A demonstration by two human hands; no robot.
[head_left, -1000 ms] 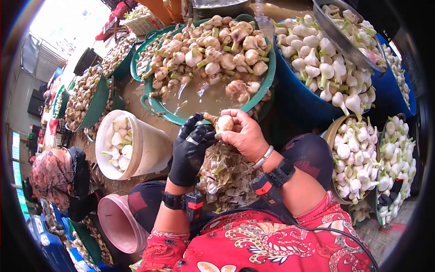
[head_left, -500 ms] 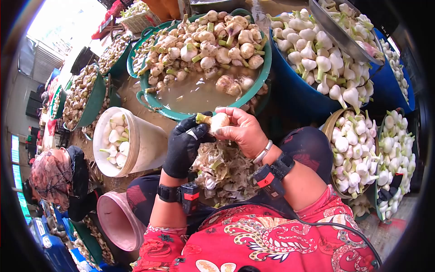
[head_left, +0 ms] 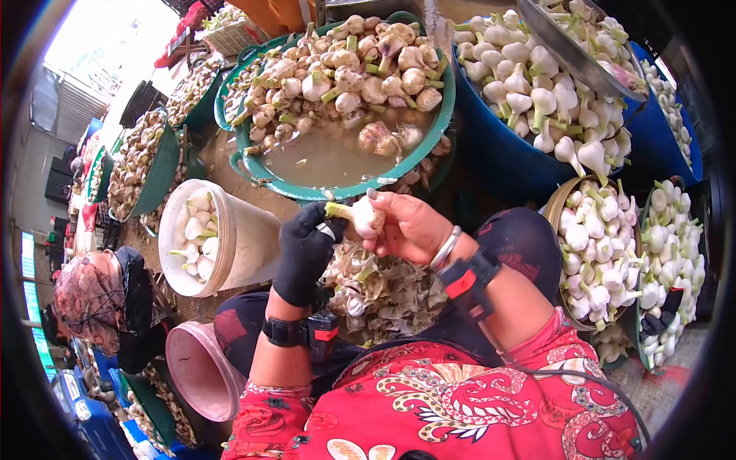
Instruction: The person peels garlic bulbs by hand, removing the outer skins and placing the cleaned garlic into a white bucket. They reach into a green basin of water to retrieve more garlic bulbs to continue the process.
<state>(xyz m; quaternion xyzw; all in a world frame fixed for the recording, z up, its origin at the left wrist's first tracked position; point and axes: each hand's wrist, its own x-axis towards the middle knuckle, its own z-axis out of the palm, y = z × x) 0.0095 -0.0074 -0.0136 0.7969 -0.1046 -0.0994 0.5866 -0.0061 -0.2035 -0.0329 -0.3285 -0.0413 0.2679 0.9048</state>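
Both hands meet over the lap: the black-gloved left hand [head_left: 305, 249] pinches the green stalk end of a garlic bulb [head_left: 366, 217] while the bare right hand [head_left: 406, 226] wraps its fingers around the white head. They hold it just above the heap of peeled skins [head_left: 383, 295] and in front of the green basin [head_left: 441, 115] of soaking bulbs. It looks like the skinning step, nearly done, since the bulb already shows clean and white. The next move seems to call for stripping the last skin off the stalk end, and the white bucket [head_left: 257, 238] sits close by on the left. Half a second back the bulb sat lower and squarer between the hands — now it is raised and tilted, stalk pointing left.
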